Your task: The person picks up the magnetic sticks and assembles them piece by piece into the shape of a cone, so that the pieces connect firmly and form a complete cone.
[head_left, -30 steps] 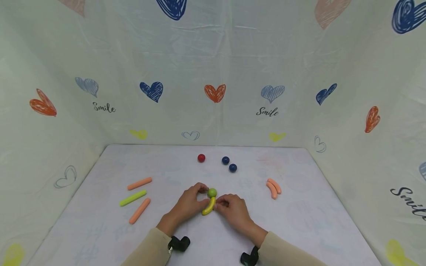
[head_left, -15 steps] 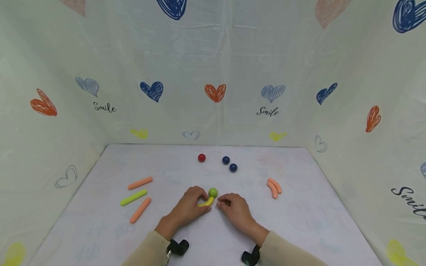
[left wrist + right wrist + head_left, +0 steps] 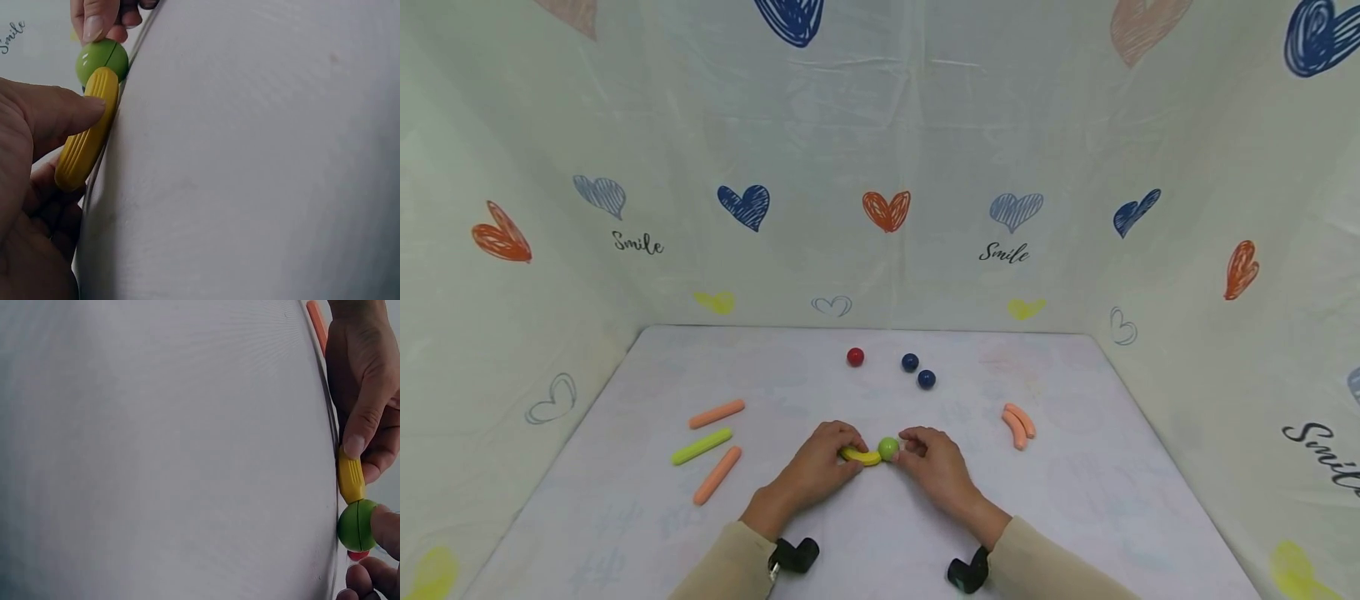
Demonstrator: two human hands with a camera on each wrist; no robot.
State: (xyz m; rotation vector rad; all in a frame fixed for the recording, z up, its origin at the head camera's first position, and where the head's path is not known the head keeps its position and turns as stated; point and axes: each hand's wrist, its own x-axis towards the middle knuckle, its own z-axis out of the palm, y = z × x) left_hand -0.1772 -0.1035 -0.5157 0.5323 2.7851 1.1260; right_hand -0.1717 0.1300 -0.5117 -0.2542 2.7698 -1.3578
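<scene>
My left hand (image 3: pixel 822 462) pinches a ridged yellow curved rod (image 3: pixel 863 457) between thumb and fingers. At the rod's right end a green ball (image 3: pixel 888 449) touches it. The right hand (image 3: pixel 936 468) holds that ball, its thumb pressed on the surface. From the left wrist view, the yellow rod (image 3: pixel 89 134) slants up to the seamed green ball (image 3: pixel 94 59), with the left thumb across the rod. The right wrist view has the same green ball (image 3: pixel 358 526) under the right thumb, partly hidden.
On the white table (image 3: pixel 820 550), two orange rods (image 3: pixel 717 477) and a lime rod (image 3: pixel 702 447) lie left. A red ball (image 3: pixel 855 357) and two blue balls (image 3: pixel 927 379) sit toward the back. Two curved orange rods (image 3: pixel 1015 427) lie right. A printed curtain (image 3: pixel 940 275) stands behind.
The yellow rod has turned from slanting toward me to lying roughly sideways, its free end now left. The green ball has shifted slightly right and nearer, and the right hand has taken hold of it.
</scene>
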